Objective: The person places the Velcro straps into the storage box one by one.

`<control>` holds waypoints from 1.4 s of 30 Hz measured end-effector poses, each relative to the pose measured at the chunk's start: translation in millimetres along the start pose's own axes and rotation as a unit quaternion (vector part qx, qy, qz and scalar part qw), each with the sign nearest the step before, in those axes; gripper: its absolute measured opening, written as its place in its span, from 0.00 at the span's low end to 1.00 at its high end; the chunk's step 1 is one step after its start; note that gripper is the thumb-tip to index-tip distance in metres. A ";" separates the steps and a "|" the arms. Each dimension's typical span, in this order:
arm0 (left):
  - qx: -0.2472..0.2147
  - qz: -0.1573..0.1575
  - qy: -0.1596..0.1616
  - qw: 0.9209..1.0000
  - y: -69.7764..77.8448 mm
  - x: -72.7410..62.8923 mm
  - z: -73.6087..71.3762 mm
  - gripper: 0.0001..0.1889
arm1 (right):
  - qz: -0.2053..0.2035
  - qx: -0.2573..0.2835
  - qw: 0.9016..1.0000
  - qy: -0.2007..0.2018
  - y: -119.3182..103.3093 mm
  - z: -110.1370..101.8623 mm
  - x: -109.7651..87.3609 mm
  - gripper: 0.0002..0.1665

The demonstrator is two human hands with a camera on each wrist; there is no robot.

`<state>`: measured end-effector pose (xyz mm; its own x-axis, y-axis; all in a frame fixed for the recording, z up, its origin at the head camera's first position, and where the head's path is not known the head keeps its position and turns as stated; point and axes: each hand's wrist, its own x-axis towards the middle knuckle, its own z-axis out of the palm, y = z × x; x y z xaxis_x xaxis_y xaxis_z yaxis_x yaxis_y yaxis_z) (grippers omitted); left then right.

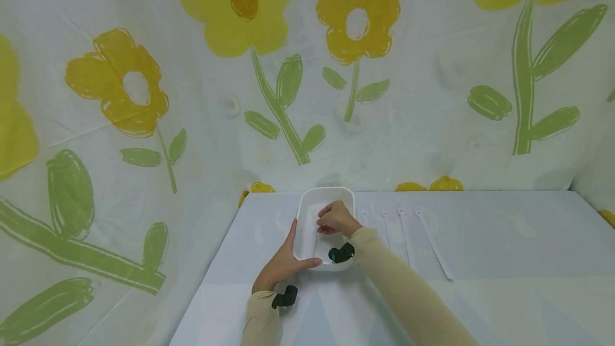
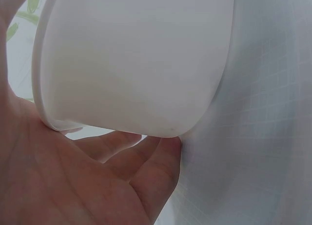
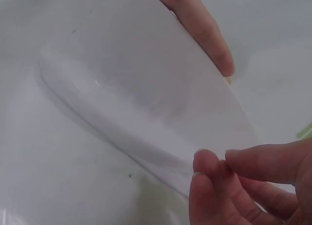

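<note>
Centrally, below mid-frame, one white tray (image 1: 333, 268), its lower-left corner gripped by the left hand (image 1: 282, 266). Inside it, the right hand (image 1: 338, 219), fingertips bunched; whether they pinch anything cannot be told. Right of centre, four slender white strips (image 1: 434, 246) lie on a pale table (image 1: 504, 244).
</note>
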<state>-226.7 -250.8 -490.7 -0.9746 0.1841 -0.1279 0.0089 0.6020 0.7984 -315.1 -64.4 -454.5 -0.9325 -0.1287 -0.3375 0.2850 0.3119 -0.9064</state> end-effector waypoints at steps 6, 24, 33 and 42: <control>0.005 -0.010 0.002 1.000 -2.4 1.1 1.2 0.71 | -0.034 0.001 0.999 -0.006 -5.4 -5.5 -3.6 0.13; -0.002 -0.024 0.008 1.000 2.8 0.5 0.9 0.71 | -0.195 0.031 0.980 0.005 -30.0 -65.0 -69.1 0.16; -0.006 -0.012 0.012 1.000 1.1 0.1 -0.1 0.71 | -0.229 0.012 0.971 0.070 -13.6 -115.0 -99.3 0.19; -0.007 -0.002 0.012 1.000 -1.6 -0.1 0.9 0.72 | -0.266 0.022 0.948 0.173 9.8 -155.8 -118.7 0.19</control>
<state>-226.4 -251.1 -492.5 -0.9797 0.1627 -0.1173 0.0017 0.5915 0.8063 -236.2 100.7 -383.7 -0.9617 0.0619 0.2670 -0.2442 0.2483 -0.9374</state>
